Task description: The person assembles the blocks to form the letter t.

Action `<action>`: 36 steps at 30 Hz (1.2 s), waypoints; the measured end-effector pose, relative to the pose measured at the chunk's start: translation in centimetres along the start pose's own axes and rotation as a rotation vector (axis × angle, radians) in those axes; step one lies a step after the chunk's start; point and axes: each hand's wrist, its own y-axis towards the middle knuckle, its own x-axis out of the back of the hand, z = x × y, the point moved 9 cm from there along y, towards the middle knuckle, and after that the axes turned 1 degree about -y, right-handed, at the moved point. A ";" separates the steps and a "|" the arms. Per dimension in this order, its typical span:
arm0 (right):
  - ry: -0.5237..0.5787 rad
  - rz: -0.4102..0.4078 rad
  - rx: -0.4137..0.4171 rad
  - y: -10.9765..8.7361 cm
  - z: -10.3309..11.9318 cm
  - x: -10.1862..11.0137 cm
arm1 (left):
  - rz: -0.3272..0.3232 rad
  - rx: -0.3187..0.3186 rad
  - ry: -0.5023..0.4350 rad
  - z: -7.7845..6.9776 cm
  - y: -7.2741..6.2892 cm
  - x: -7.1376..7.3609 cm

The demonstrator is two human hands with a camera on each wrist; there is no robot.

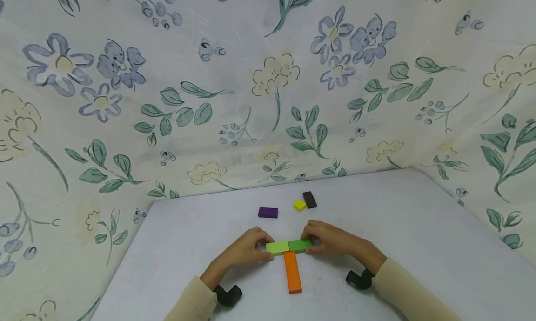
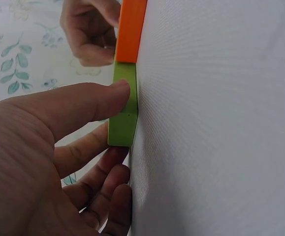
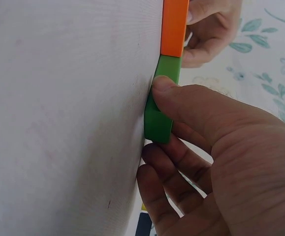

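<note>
Two green blocks lie end to end on the white table, forming a bar. My left hand (image 1: 248, 247) pinches the light green block (image 1: 277, 247) between thumb and fingers at its outer end. On the other side, my right hand (image 1: 328, 238) grips the darker green block (image 1: 299, 245) the same way. Below their joint, an orange block (image 1: 293, 273) points toward me, its far end against the bar, so the three make a T shape. In the left wrist view the thumb presses the near side of the light green block (image 2: 121, 129). The right wrist view shows the thumb on the dark green block (image 3: 158, 123).
Farther back on the table (image 1: 201, 228) lie a purple block (image 1: 268, 212), a small yellow block (image 1: 299, 205) and a dark brown block (image 1: 309, 199). Flower-patterned cloth (image 1: 251, 102) rises behind the table. A black wrist device (image 1: 229, 296) sits at each sleeve.
</note>
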 end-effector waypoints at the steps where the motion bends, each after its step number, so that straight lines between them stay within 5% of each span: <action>1: -0.002 0.000 -0.002 0.0 0.0 0.0 | 0.002 0.001 -0.001 0.0 0.0 0.0; 36: -0.020 -0.001 -0.021 0.0 0.0 0.1 | 0.014 0.013 -0.011 0.7 0.2 0.0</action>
